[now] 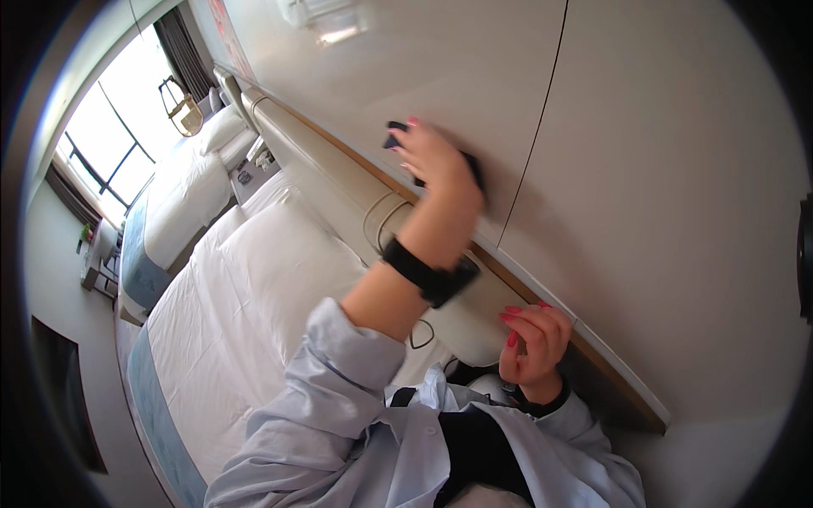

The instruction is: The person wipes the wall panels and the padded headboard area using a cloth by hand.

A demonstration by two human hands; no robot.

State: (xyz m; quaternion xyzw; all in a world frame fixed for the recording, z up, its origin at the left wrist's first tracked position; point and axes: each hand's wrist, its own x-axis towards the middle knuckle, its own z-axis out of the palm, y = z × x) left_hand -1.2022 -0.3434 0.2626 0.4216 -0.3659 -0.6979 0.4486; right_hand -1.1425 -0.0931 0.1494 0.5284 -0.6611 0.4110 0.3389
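Note:
My left hand (436, 161) is raised against the glossy beige wall panel (474, 68), with its fingers bent over a dark cloth (473, 170). Bits of the cloth stick out past the fingertips and beside the wrist; my palm hides the rest. A black strap with a small black box (449, 281) circles that forearm, below a rolled pale blue sleeve. My right hand (538, 343) hovers lower down, near the wooden ledge. Its fingers are loosely bent, apart from the thumb, and nothing shows in them.
A padded cream headboard (296, 140) runs along the wall below the wooden trim. Beside me is a bed (195, 339) with white bedding and a blue runner. Farther off are a nightstand (252, 176), a second bed (178, 207) and a bright window (110, 118).

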